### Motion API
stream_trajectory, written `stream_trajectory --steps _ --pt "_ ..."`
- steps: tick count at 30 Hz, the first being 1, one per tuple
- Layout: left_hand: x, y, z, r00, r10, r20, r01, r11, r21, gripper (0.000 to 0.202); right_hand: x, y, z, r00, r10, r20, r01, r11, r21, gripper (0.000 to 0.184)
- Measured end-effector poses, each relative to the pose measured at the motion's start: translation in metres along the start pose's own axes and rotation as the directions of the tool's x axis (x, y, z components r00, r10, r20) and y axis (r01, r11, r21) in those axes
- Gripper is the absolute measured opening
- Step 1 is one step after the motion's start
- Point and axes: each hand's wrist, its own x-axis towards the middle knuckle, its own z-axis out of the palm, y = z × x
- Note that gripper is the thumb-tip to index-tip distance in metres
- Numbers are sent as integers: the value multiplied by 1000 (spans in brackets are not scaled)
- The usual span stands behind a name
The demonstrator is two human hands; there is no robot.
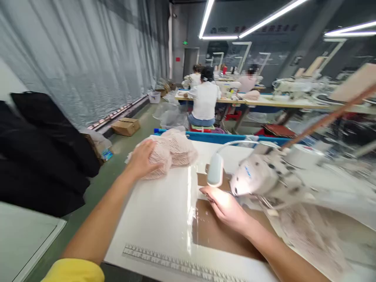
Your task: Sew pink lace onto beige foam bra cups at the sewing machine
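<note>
My left hand [143,159] is on a bundle of pale pink, wrinkled lace-like fabric [180,149] at the far left of the white tabletop, its fingers wrapped over the near part and the thumb along the side. My right hand [225,205] is in front of the white sewing machine head [254,176], just below a small lamp [215,170] on a bendable arm. Its fingers are pinched together; what lies between them is too small to make out. More sheer pinkish fabric [308,231] lies to the right of the machine.
A ruler strip [182,266] runs along the near table edge, and a brown panel [217,231] lies under my right arm. Black cloth [44,152] hangs at the left. Cardboard boxes [125,126] stand on the floor. Seated people [204,100] work at sewing tables ahead.
</note>
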Motion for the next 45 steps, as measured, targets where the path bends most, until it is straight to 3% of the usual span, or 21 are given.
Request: stream_trajectory --steps 2,4,5,7,9,10,11,13,15,17,18,19,23,26,29,33,36,40,43,45 --pt "-11 7 -7 996 30 -79 -29 1000 13 70 -51 -3 -22 996 79 32 -76 995 -71 39" --pt "-26 18 -12 991 38 -130 -40 999 -12 63 -97 2 -42 965 241 -104 -258 944 -205 28" --pt "-35 25 -13 995 25 -97 -28 999 -29 60 -118 9 -51 919 334 -211 -383 882 -273 24" --pt "-53 47 -13 1000 -25 17 27 992 -124 57 -155 27 -66 766 500 -404 -635 685 -357 25" --pt "-69 80 -8 973 -51 226 113 956 -270 50 -182 45 -77 641 632 -436 -768 531 -359 26" --pt "-76 100 -3 952 -33 304 140 932 -336 46 -192 52 -81 610 674 -417 -793 511 -332 24" --pt "-81 122 2 928 21 373 144 902 -408 43 -199 57 -85 594 693 -409 -804 526 -277 22" --pt "-87 168 14 836 218 503 143 799 -584 37 -210 59 -91 572 673 -469 -785 615 -76 22" --pt "-87 212 28 734 421 533 213 602 -770 34 -217 52 -96 509 631 -585 -690 705 161 24" --pt "-83 252 43 642 530 554 356 434 -828 34 -223 40 -98 467 606 -644 -558 767 317 23" --pt "-79 271 51 608 552 571 438 366 -821 36 -225 32 -96 483 593 -644 -496 792 357 21" --pt "-75 290 60 602 549 580 530 269 -804 37 -227 25 -93 526 569 -631 -435 818 375 19" --pt "-56 356 90 576 555 600 736 -32 -676 45 -226 -5 -68 823 356 -444 -187 906 379 11" --pt "-49 386 102 524 543 657 801 -52 -596 45 -225 -20 -52 959 181 -220 -72 902 425 9" --pt "-52 385 97 509 536 673 800 -7 -600 37 -231 -29 -53 997 56 -54 -17 835 550 5" --pt "-71 341 71 515 532 672 830 -115 -546 33 -246 -28 -70 998 43 41 -59 634 771 26" --pt "-95 298 49 595 443 671 803 -302 -513 25 -252 -20 -75 984 177 18 -120 584 803 33" --pt "-126 253 24 723 222 654 656 -517 -549 22 -239 -12 -66 910 412 53 -313 597 738 34" --pt "-134 226 3 797 -28 603 483 -569 -666 22 -222 -14 -57 873 476 104 -406 592 696 38" --pt "-134 209 -10 827 -222 517 342 -531 -775 28 -210 -19 -51 862 492 119 -416 554 721 44"
